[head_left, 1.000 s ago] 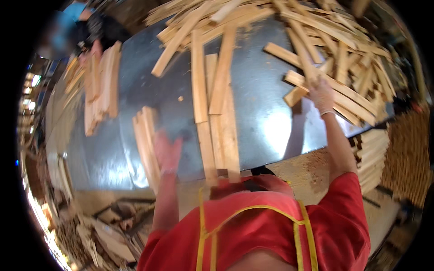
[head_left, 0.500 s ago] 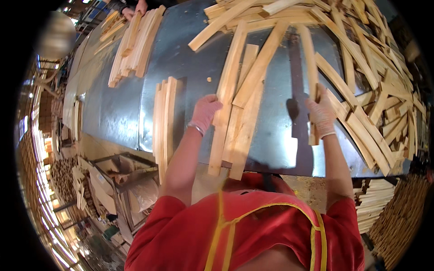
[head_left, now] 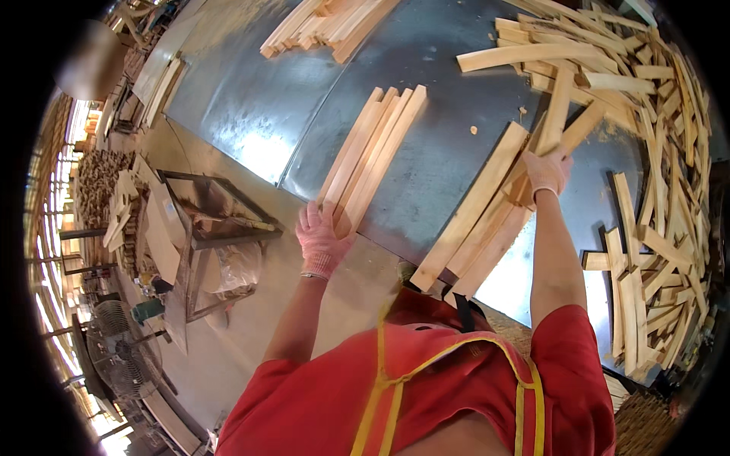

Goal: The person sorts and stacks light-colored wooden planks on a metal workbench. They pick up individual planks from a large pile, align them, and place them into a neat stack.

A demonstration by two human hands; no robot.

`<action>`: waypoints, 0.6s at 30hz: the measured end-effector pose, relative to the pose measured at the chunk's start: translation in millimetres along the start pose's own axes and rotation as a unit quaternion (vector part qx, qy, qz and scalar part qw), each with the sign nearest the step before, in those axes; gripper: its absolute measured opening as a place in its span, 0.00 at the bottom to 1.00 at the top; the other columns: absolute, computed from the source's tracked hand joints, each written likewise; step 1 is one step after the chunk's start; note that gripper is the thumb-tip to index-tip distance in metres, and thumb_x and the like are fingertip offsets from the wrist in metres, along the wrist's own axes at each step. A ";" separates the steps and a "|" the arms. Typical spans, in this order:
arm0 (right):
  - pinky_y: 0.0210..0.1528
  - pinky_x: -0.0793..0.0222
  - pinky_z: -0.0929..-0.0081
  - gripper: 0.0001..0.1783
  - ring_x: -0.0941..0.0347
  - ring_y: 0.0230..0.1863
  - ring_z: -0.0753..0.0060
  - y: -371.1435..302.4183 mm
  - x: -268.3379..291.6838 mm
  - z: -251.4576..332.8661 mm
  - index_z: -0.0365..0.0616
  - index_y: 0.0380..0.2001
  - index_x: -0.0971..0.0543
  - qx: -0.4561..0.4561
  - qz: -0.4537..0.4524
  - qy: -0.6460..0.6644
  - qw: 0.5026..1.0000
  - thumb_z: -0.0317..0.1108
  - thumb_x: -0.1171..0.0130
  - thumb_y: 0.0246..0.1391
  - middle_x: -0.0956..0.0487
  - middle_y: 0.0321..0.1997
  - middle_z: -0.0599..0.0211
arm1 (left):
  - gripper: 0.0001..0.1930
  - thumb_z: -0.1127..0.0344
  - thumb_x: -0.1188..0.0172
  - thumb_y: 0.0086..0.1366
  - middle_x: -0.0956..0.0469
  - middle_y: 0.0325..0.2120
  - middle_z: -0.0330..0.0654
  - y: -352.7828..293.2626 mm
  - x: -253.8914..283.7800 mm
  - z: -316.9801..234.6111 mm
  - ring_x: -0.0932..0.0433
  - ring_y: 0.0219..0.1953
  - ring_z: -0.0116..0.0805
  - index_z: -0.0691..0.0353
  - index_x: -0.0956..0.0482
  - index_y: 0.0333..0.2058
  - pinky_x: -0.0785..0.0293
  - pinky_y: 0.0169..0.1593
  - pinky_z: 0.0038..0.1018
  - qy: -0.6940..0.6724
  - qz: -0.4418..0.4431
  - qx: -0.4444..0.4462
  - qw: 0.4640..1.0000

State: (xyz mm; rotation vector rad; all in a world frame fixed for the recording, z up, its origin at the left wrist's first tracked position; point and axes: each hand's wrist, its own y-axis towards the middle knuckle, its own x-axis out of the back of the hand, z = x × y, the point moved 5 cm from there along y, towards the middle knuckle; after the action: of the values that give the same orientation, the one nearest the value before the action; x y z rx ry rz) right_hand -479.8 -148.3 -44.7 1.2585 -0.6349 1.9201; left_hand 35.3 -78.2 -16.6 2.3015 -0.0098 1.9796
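Observation:
My left hand (head_left: 325, 242), in a pinkish glove, rests against the near end of a neat bundle of pale wooden strips (head_left: 372, 156) at the table edge. Its fingers are spread along the left side of that bundle and do not close round it. Farther right, my gloved right hand (head_left: 547, 172) is closed on the lower end of a wooden slat (head_left: 557, 112), which points away from me. Under and beside that hand lie several longer wooden slats (head_left: 471, 205), their near ends jutting past the table edge; one slants beneath the held slat.
A dark metal-topped table (head_left: 426, 182) spans the front. A loose heap of slats (head_left: 661, 152) covers its right side, and another bundle of strips (head_left: 327, 26) lies at the far side. Left of me stand a framed bin (head_left: 220, 220) and a fan (head_left: 122, 349).
My view has swung left. My left hand has gone from the middle slats to the bundle on the left. My right hand has brought its slat over the middle slats.

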 end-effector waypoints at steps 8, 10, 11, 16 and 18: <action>0.44 0.22 0.62 0.53 0.21 0.41 0.62 -98.5 6.5 -1.3 0.41 0.77 0.45 -0.069 0.150 0.417 0.894 0.30 0.30 0.50 0.19 0.50 0.53 | 0.43 0.51 0.24 0.47 0.31 0.58 0.49 8.8 -11.5 15.9 0.23 0.55 0.57 0.54 0.30 0.62 0.21 0.55 0.49 -0.131 0.052 0.016 0.990; 0.41 0.21 0.68 0.58 0.22 0.42 0.66 -163.2 -15.2 12.1 0.44 0.81 0.51 -0.058 0.192 0.434 0.878 0.31 0.29 0.52 0.21 0.56 0.54 | 0.40 0.49 0.26 0.53 0.29 0.59 0.50 15.2 -8.3 21.6 0.22 0.56 0.55 0.55 0.30 0.63 0.21 0.56 0.48 -0.165 0.076 0.056 0.982; 0.41 0.20 0.68 0.59 0.20 0.45 0.64 -199.3 -12.5 33.6 0.45 0.81 0.51 -0.110 0.282 0.353 0.885 0.30 0.29 0.52 0.21 0.57 0.52 | 0.39 0.48 0.27 0.57 0.29 0.59 0.52 17.9 -11.3 32.2 0.22 0.56 0.54 0.56 0.29 0.64 0.22 0.57 0.48 -0.190 0.085 0.105 0.972; 0.58 0.21 0.60 0.51 0.20 0.56 0.51 -307.4 -99.3 94.3 0.38 0.74 0.41 0.085 0.520 0.289 0.799 0.49 0.30 0.56 0.18 0.56 0.40 | 0.37 0.39 0.38 0.70 0.26 0.65 0.55 76.1 -41.9 66.6 0.22 0.61 0.53 0.59 0.27 0.68 0.25 0.63 0.41 -0.178 0.208 0.187 0.943; 0.59 0.22 0.63 0.44 0.19 0.54 0.52 -306.0 -75.1 114.9 0.34 0.67 0.32 0.185 0.570 0.159 0.785 0.53 0.32 0.57 0.17 0.54 0.42 | 0.37 0.38 0.39 0.70 0.25 0.64 0.54 88.4 -35.1 57.2 0.24 0.63 0.55 0.61 0.25 0.67 0.27 0.65 0.39 -0.105 0.297 0.164 0.935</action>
State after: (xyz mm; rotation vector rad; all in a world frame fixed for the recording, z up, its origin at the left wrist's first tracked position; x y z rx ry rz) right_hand -153.9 -71.7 -66.1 0.6916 -0.9892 3.3043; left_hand 79.9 -173.2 -52.9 2.9990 -0.4833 2.0848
